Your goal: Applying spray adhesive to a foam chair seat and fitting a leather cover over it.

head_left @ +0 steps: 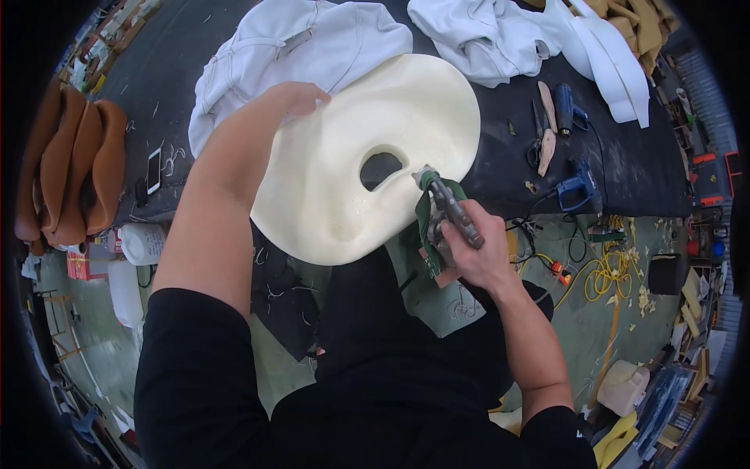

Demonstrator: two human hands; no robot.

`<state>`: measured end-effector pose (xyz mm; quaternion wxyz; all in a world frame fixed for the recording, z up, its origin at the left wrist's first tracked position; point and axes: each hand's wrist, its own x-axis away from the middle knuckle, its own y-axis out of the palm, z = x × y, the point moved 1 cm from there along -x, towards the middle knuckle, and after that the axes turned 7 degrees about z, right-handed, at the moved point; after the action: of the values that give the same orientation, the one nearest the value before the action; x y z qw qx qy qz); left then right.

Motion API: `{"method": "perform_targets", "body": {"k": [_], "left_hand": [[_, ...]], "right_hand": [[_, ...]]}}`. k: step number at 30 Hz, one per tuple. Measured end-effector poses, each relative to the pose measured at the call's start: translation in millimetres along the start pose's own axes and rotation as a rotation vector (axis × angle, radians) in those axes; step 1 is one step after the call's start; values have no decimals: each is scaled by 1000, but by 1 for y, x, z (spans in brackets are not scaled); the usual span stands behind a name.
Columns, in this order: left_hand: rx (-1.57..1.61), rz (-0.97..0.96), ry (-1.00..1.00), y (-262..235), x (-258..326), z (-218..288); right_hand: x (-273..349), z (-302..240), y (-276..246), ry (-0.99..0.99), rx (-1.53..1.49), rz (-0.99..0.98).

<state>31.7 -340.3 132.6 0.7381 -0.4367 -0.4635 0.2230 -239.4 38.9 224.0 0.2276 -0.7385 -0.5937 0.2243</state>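
Observation:
A large cream-coloured foam cushion (312, 187) with a rounded outline and an oval hole lies tilted over the near edge of the dark table. My left hand (301, 99) grips its upper left rim; part of the fingers is hidden. In my right hand (483, 254) is a grey metal spray gun (453, 211) with green about its body. Its nozzle points at the foam just right of the hole, close to the surface; whether it touches, I cannot tell. Behind the cushion, a white stitched cover (312, 47) lies crumpled on the table.
More white covers (500, 39) lie at the back. On the right are scissors (537, 137), a blue heat gun (566, 109) and another blue power tool (578, 185). A phone (155, 170) and brown curved pads (78, 164) are at left. Yellow cable (605, 273) coils on the floor.

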Motion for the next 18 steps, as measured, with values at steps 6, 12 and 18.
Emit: {"method": "perform_targets", "body": {"k": [6, 12, 18], "left_hand": [[20, 0, -26, -4, 9, 4], [-10, 22, -13, -11, 23, 14], [-1, 17, -13, -6, 21, 13]], "right_hand": [[7, 7, -8, 3, 19, 103], [27, 7, -18, -7, 6, -37], [34, 21, -17, 45, 25, 127]]}}
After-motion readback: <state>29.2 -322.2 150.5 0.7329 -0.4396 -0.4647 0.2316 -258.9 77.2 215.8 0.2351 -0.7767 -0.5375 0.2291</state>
